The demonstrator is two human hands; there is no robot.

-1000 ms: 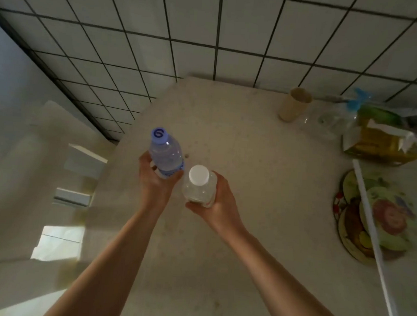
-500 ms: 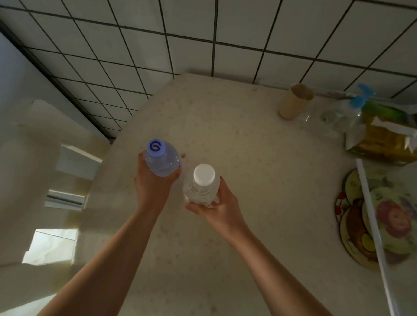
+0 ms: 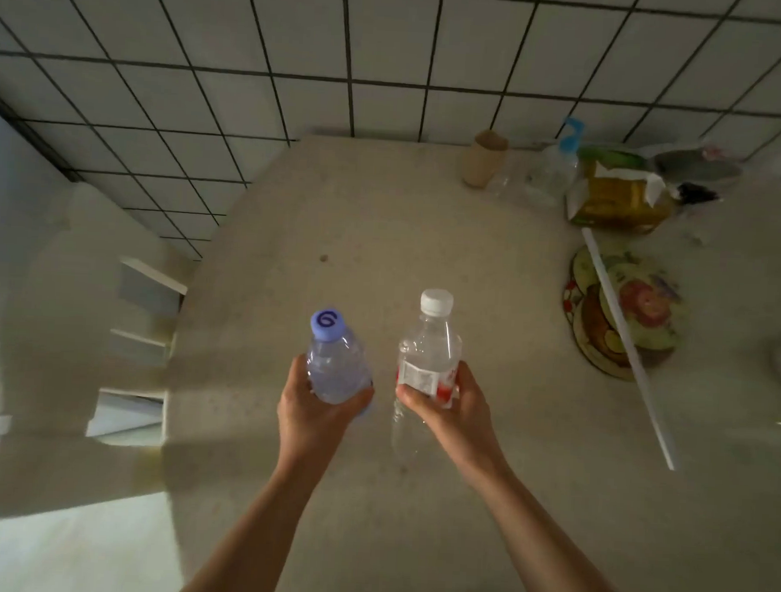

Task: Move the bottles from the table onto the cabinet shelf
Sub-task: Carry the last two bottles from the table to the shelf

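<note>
Two bare forearms reach in from the near edge of a pale speckled stone table (image 3: 429, 216), both raised above its middle. Left hand (image 3: 312, 411) wraps around the lower body of a clear plastic bottle with a lilac-blue cap (image 3: 336, 361); cap carries a dark swirl mark, and the bottle tilts away from the person with its cap toward the far edge. Right hand (image 3: 453, 407) grasps a clear plastic bottle with a white cap and a red-and-white label (image 3: 429, 343) at the label band, thumb across the near side; this one also leans cap-forward, its base showing below the hand. The two bottles are side by side with a clear gap between them, not touching; both are lifted off the surface. At the far right corner, against the white tiled wall (image 3: 301, 64): a tan paper cup (image 3: 484, 158) lying on its side, a clear spray bottle with a blue trigger head (image 3: 554, 166) just beside it, then a yellow packet with a torn white top (image 3: 620, 201). Along the right edge, round floral-patterned mats (image 3: 614, 307) overlap, and a long white rod (image 3: 626, 344) lies slantwise across them. Beyond the left edge stands a cream plastic chair (image 3: 69, 347), blurred.
</note>
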